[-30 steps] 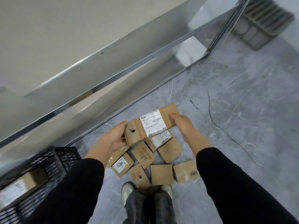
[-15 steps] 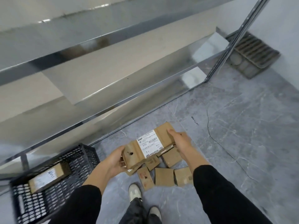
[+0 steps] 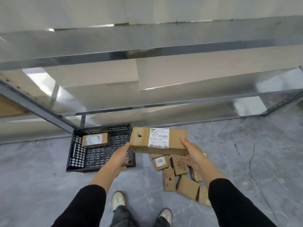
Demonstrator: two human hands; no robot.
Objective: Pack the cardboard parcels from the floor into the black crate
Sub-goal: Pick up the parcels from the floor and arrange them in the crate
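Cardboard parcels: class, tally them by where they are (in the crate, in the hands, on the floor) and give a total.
In the black crate: 1 labelled parcel
Held between left hand and right hand: 1 long parcel
In the floor pile: at least 6, some hidden by the right arm
Total: at least 8

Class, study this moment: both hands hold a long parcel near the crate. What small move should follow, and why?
Probably shift the long parcel leftward over the black crate and lower it beside the labelled parcel inside. The left hand and right hand grip its ends, and the crate floor has room.
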